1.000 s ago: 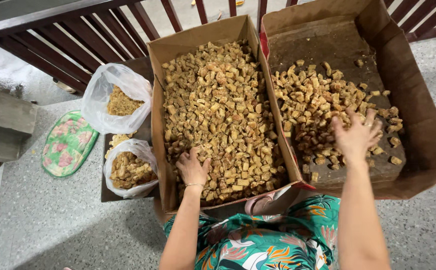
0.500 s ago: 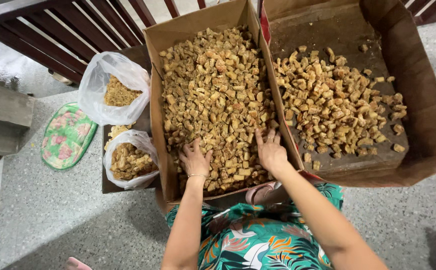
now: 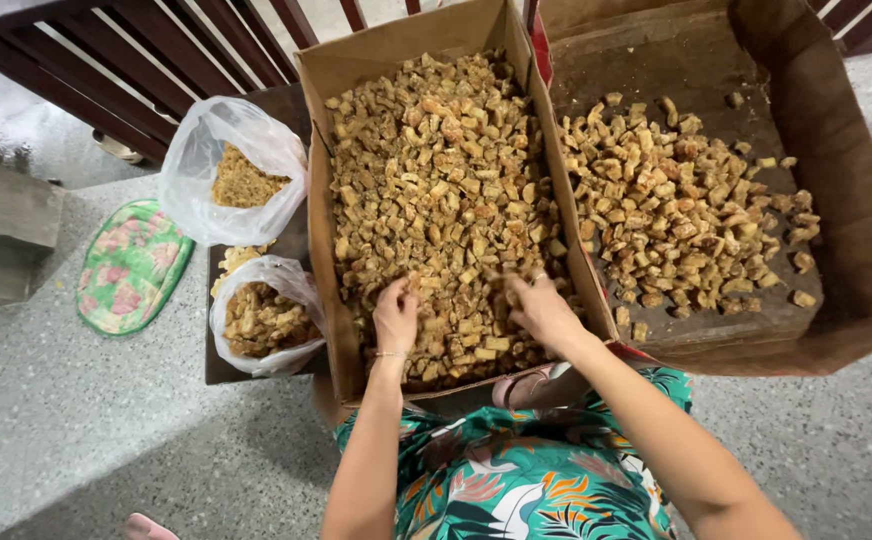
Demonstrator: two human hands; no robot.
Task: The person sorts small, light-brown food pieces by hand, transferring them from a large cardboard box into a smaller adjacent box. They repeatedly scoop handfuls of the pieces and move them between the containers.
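Fried chunks fill box, long axis running away; both hands' grip unclear.

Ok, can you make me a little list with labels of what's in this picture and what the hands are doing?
Left hand: fingers down in the crispy brown pieces
Right hand: on the same pieces, near the box's right wall
Full cardboard box: packed with pieces
Second cardboard box: to the right, thinner layer, bare bottom at the far end
Upper plastic bag: open, partly filled
Lower plastic bag: open, holds pieces
Floral slipper: on the speckled floor
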